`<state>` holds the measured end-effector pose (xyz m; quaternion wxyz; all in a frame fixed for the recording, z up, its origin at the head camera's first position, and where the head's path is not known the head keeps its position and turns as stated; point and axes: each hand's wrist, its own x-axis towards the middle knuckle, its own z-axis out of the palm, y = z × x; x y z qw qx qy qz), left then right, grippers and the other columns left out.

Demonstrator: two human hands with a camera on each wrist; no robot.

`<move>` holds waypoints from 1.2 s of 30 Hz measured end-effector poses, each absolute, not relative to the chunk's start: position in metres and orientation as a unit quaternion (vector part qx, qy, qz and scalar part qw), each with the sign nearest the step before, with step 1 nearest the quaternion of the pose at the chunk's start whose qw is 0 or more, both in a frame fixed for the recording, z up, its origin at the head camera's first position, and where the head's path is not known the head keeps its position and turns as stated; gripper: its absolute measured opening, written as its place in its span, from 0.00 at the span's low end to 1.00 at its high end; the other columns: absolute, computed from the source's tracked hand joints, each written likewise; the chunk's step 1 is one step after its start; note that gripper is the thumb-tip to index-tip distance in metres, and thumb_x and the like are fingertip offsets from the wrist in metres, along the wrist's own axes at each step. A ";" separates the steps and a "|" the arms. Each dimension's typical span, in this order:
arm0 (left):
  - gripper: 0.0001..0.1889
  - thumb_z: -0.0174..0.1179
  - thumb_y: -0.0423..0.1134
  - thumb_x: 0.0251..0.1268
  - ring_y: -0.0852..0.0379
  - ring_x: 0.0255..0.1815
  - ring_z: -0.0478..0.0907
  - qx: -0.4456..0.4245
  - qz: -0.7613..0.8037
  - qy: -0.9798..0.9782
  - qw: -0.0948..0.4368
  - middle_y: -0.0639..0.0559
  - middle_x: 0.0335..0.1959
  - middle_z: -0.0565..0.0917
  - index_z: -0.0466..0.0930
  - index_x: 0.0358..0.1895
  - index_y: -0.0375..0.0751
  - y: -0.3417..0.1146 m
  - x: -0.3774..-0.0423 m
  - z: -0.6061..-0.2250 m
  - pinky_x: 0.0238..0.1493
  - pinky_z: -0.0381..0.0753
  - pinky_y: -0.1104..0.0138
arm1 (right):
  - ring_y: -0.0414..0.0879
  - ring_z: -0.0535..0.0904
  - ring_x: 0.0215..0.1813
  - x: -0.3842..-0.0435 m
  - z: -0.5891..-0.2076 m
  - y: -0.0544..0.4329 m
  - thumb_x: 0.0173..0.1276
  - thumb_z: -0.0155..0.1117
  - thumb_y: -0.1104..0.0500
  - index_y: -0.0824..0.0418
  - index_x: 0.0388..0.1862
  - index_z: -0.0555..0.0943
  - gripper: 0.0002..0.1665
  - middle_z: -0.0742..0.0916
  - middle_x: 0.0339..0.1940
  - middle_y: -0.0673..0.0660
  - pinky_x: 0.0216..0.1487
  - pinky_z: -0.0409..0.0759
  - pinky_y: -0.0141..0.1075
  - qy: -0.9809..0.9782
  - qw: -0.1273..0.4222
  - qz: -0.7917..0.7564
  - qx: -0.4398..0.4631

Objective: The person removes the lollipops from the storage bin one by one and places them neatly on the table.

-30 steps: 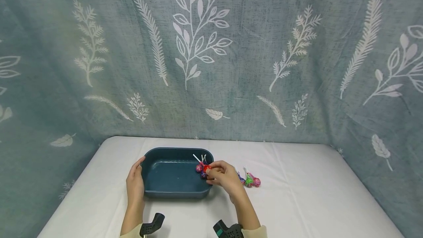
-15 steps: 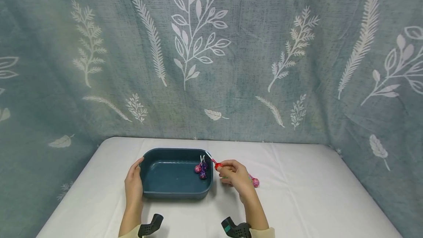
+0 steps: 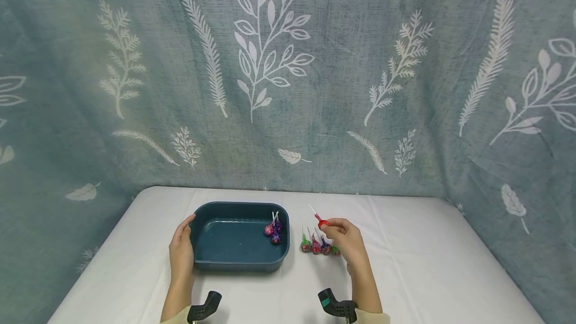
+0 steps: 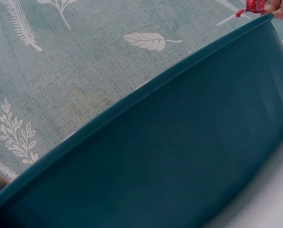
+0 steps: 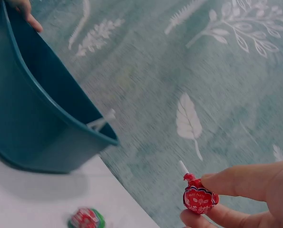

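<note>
In the head view my right hand (image 3: 350, 240) pinches a red-wrapped lollipop (image 3: 323, 224) by its candy end, above the table. Its white stick points up and to the left; the right wrist view shows the thumb and fingers on the wrapper (image 5: 200, 198). Below the hand, a row of several lollipops (image 3: 316, 248) in green, pink and purple wrappers lies on the cloth, partly hidden by the hand. My left hand (image 3: 182, 250) rests along the outer left side of a dark teal rectangular tub (image 3: 234, 266), fingers extended to its rim. Pink and purple lollipops (image 3: 275, 238) lie inside its right end.
A white cloth covers the table (image 3: 432, 264), which extends to the right and in front of the tub. Behind it hangs a grey-green curtain (image 3: 324, 89) with white leaf prints. Each wrist wears a black camera mount (image 3: 204, 307).
My right hand has moved right, away from over the tub, carrying the red lollipop. The row of lollipops on the table shows more fully. My left hand stays at the tub.
</note>
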<state>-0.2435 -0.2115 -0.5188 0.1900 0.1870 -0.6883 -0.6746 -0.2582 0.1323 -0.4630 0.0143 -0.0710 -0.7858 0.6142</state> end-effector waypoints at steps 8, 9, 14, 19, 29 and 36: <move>0.23 0.34 0.44 0.80 0.46 0.76 0.48 0.189 -0.675 -0.687 0.191 0.46 0.74 0.60 0.68 0.69 0.44 -0.211 -0.244 -0.519 0.73 0.44 0.48 | 0.58 0.79 0.49 -0.258 -0.465 0.158 0.67 0.63 0.57 0.70 0.53 0.76 0.21 0.85 0.41 0.59 0.52 0.78 0.48 -0.785 0.022 0.609 -0.106; 0.23 0.34 0.44 0.80 0.46 0.76 0.48 0.189 -0.675 -0.687 0.191 0.46 0.74 0.60 0.68 0.69 0.44 -0.211 -0.244 -0.519 0.73 0.44 0.48 | 0.58 0.79 0.49 -0.258 -0.466 0.161 0.67 0.64 0.57 0.70 0.53 0.76 0.21 0.85 0.41 0.58 0.52 0.78 0.48 -0.786 0.024 0.607 -0.109; 0.23 0.34 0.43 0.80 0.45 0.76 0.49 0.189 -0.674 -0.688 0.193 0.46 0.74 0.61 0.68 0.69 0.44 -0.211 -0.244 -0.520 0.73 0.45 0.48 | 0.58 0.80 0.50 -0.257 -0.469 0.174 0.67 0.64 0.54 0.70 0.54 0.75 0.24 0.86 0.42 0.58 0.55 0.76 0.51 -0.792 0.027 0.598 -0.120; 0.23 0.34 0.43 0.80 0.46 0.76 0.48 0.193 -0.670 -0.690 0.193 0.46 0.74 0.61 0.68 0.69 0.44 -0.211 -0.244 -0.521 0.73 0.44 0.48 | 0.55 0.81 0.47 -0.259 -0.475 0.184 0.65 0.65 0.50 0.68 0.53 0.76 0.26 0.87 0.42 0.58 0.52 0.76 0.50 -0.801 0.041 0.580 -0.139; 0.23 0.33 0.43 0.80 0.46 0.76 0.48 0.188 -0.675 -0.686 0.193 0.46 0.74 0.61 0.68 0.69 0.44 -0.211 -0.243 -0.519 0.73 0.44 0.49 | 0.62 0.77 0.47 -0.259 -0.482 0.198 0.65 0.64 0.53 0.73 0.51 0.75 0.26 0.84 0.41 0.68 0.49 0.71 0.55 -0.843 0.046 0.506 -0.174; 0.23 0.33 0.45 0.80 0.46 0.76 0.47 0.187 -0.677 -0.686 0.191 0.47 0.74 0.60 0.68 0.69 0.45 -0.211 -0.243 -0.520 0.73 0.44 0.48 | 0.58 0.81 0.38 -0.261 -0.491 0.202 0.63 0.65 0.56 0.75 0.49 0.76 0.24 0.85 0.36 0.66 0.42 0.72 0.50 -0.859 0.044 0.474 -0.189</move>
